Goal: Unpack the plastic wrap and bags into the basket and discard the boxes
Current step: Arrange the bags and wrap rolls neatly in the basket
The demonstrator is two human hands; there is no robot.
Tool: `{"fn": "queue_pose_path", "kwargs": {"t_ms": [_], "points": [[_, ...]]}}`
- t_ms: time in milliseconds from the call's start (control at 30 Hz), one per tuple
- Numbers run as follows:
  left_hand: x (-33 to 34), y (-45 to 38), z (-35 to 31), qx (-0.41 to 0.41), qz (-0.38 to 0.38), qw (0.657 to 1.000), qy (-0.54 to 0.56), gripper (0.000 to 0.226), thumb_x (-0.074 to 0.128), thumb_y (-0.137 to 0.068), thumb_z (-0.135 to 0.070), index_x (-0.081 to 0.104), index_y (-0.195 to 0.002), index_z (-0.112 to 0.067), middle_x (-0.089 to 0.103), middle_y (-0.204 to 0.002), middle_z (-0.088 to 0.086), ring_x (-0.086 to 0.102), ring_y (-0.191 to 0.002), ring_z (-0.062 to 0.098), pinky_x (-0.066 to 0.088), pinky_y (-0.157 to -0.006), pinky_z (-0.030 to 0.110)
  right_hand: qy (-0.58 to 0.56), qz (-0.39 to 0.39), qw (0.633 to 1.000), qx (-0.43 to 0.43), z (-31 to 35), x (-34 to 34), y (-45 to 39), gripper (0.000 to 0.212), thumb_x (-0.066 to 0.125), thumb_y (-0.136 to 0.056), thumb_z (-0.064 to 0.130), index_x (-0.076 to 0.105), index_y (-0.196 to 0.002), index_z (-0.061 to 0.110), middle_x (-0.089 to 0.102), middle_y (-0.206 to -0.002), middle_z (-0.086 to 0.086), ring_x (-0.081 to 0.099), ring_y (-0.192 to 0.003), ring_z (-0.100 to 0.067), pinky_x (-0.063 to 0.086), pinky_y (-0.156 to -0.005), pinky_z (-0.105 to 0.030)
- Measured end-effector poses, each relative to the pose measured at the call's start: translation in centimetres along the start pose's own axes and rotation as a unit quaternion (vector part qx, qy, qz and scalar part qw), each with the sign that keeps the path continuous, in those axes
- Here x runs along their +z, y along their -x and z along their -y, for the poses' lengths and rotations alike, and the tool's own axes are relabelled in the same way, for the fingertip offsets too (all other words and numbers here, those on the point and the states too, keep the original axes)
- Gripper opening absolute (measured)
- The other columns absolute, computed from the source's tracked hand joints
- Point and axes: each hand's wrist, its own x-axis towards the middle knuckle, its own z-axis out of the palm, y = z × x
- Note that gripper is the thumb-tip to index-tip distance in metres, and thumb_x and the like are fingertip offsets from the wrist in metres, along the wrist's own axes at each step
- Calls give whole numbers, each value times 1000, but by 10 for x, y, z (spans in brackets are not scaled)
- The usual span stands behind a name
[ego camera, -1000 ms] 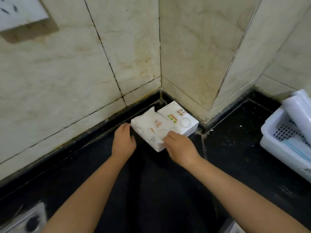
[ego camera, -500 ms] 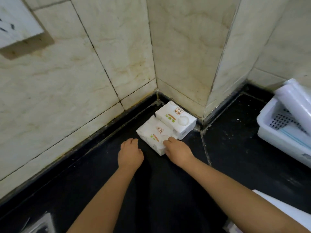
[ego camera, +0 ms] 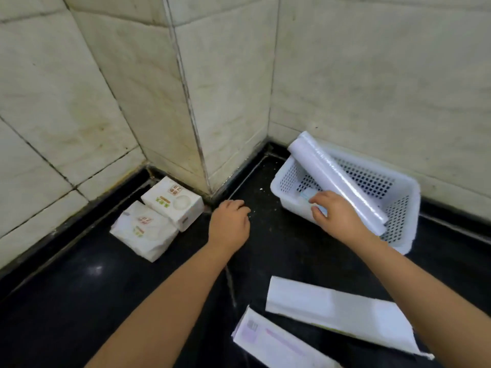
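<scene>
Reaching into the white basket (ego camera: pixel 403 208), the right hand (ego camera: pixel 337 219) has its grip closed on a small pale bag (ego camera: pixel 309 195) at the near wall. A roll of plastic wrap (ego camera: pixel 332 176) lies slanted across the basket, just behind and beside that hand. The left hand (ego camera: pixel 229 221) rests on the dark surface (ego camera: pixel 79 301) with its fingers curled and its grip holding nothing. Two small white boxes (ego camera: pixel 159 216) sit in the corner to its left. Two flat long boxes (ego camera: pixel 332 312) lie near, under the right arm.

Black counter (ego camera: pixel 79 301), basket (ego camera: pixel 403 208), four boxes (ego camera: pixel 172 203)
</scene>
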Motion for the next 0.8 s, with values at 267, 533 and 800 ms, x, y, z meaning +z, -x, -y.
{"fn": "queue_pose_path", "kwargs": {"t_ms": [267,533,800], "points": [[31,-57,-132,50,71,996,6,33,40,-93,-8,52,-124,-5,51,-131,10,45,-123,24,38,-101,32,22,69,993,98,-104,-45,14,31,46,-92,9,58,-121,6,60,-126,-15,56,-113,-27,40,-93,-27],[35,-116,-155,-95,259,961,-24,27,43,-92,-6,57,-113,4,61,-115,19,55,-114,30,46,-94,35,-56,143,988,24,-104,-20,-20,35,39,-96,9,47,-130,6,52,-136,-11,51,-119,-20,34,-95,-17],[43,-146,-126,-75,321,936,-125,35,40,-95,-7,48,-128,1,51,-134,19,49,-123,29,40,-102,33,-1,257,958,124,-79,14,-64,57,53,-90,20,29,-137,1,48,-135,-19,49,-121,-31,40,-103,-36]]}}
